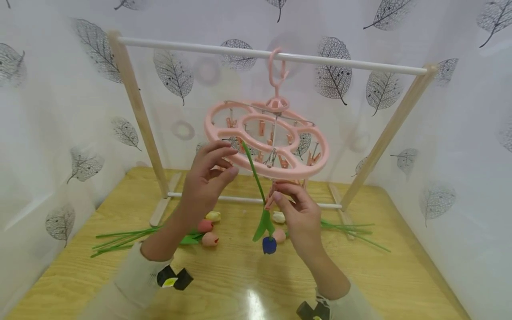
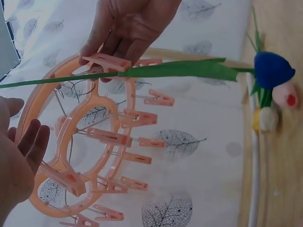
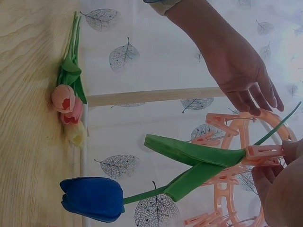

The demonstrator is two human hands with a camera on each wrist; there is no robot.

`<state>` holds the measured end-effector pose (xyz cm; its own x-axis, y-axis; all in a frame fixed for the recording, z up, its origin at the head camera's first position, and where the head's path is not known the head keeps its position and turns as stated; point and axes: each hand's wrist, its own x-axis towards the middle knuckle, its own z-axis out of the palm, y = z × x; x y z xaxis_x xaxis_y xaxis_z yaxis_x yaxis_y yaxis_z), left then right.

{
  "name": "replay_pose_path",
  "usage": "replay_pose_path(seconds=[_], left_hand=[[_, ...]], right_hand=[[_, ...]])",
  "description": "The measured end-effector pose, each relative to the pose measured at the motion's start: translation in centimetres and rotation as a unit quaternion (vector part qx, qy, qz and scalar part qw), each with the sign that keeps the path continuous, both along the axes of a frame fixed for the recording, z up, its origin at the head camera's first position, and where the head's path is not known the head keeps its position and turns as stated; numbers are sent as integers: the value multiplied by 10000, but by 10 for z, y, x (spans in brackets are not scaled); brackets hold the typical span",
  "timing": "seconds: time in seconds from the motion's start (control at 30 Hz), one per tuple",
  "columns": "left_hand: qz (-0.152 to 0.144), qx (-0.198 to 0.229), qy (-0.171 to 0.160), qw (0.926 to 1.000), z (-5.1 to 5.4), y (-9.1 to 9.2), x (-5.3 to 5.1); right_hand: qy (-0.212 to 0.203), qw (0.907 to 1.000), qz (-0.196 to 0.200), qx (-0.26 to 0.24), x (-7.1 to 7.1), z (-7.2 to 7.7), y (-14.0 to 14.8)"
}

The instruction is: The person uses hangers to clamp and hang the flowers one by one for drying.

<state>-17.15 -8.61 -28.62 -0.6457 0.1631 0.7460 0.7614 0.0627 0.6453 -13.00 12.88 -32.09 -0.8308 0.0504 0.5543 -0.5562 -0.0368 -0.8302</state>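
A pink round clip hanger hangs by its hook from a white rod. My right hand pinches one of its pink clothespins below the front rim. A blue artificial tulip hangs head down at that clothespin, its green stem rising past the rim. In the right wrist view, the clothespin's jaws lie over the stem by the leaves; whether they are fully closed on it cannot be told. My left hand is beside the rim's left front, fingers loosely bent, holding nothing.
The white rod spans a wooden-legged stand. Tulips lie on the wooden table at both sides: pink and yellow ones left, a peach one and a white one right. Behind hangs a leaf-patterned curtain.
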Motion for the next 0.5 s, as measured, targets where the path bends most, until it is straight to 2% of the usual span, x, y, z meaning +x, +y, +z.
replay_pose_path(seconds=[0.1,0.23,0.37,0.5], left_hand=[[131,-468,-95,9988,6,-5,-4],[213,-843,-88,9962,10,-9,-9],[127,-940,34,9955,12,-11,-13],[-109,-795,-90,9967,12,-14,-16]], right_hand=[[-3,10000,-75,58,-1,-1,0],[-27,9999,-96,90,-1,-2,1],[-56,10000,-49,55,-2,-2,1],[-71,10000,-31,37,-2,-3,2]])
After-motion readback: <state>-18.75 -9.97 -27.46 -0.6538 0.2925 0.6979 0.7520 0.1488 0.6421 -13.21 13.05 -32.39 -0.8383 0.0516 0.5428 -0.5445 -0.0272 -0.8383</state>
